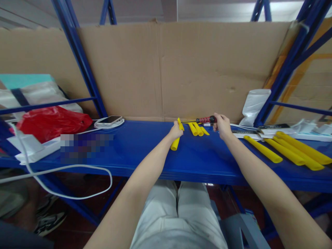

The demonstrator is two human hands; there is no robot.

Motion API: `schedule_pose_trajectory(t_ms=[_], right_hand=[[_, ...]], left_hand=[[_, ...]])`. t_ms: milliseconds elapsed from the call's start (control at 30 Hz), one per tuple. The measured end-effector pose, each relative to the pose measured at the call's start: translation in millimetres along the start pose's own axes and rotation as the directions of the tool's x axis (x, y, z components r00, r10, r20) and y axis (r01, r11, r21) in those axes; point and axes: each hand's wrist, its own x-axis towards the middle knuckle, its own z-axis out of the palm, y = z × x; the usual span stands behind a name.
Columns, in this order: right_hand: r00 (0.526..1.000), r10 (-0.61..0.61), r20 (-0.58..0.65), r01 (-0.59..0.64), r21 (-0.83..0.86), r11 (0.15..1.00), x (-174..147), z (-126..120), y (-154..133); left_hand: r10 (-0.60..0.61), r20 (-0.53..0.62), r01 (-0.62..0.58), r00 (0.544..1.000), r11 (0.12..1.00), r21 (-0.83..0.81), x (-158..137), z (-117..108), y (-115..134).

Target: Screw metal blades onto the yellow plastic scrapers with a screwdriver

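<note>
My left hand (176, 131) is closed around a yellow tube (175, 144) above the blue shelf. The tube's lower end sticks out below my fingers and its narrow top above them. In my right hand (222, 125) is a screwdriver (206, 119) with a red and black handle, held by the handle's end. Its thin shaft points left and reaches the upper part of the held tube; whether the tip touches or enters it I cannot tell. Several shorter yellow pieces (199, 129) lie on the shelf between my hands.
Several long yellow tubes (290, 152) lie at the right. At the left are a phone (110, 120) on a coiled white cable, a red plastic bag (53, 121) and a white power strip (43, 150). Cardboard (160, 69) stands behind the blue shelf (140, 145). A white packet (255, 105) leans by the right post.
</note>
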Motion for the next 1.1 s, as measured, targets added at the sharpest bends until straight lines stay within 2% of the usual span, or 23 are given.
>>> schedule_pose_trajectory(t_ms=[100,300,467,667,867,1100], right_hand=[[0.999,0.029,0.014,-0.029,0.036,0.999,-2.3,1.2,-3.2],[1.0,-0.019,-0.001,0.019,-0.02,1.0,-3.3,0.8,-3.1],[0.999,0.032,-0.004,-0.032,0.034,0.999,-4.5,1.8,-6.7],[1.0,-0.017,0.017,0.017,-0.007,1.0,0.3,-1.1,0.3],[1.0,-0.008,0.028,0.007,0.022,1.0,2.0,-0.4,0.4],[1.0,-0.026,0.018,0.026,-0.042,0.999,4.5,-2.4,4.2]], left_hand=[[0.0,-0.004,0.0,1.0,1.0,-0.004,0.3,0.7,-0.4],[-0.002,0.001,0.002,1.0,1.0,0.004,0.6,0.5,-0.7],[0.007,-0.001,-0.007,1.0,1.0,0.021,-0.6,-0.1,0.6],[0.005,0.004,-0.005,1.0,1.0,0.006,-2.4,-0.6,2.3],[0.006,-0.003,-0.006,1.0,1.0,-0.008,-3.6,-1.2,3.8],[0.012,-0.016,-0.012,1.0,1.0,-0.016,-0.4,1.5,0.1]])
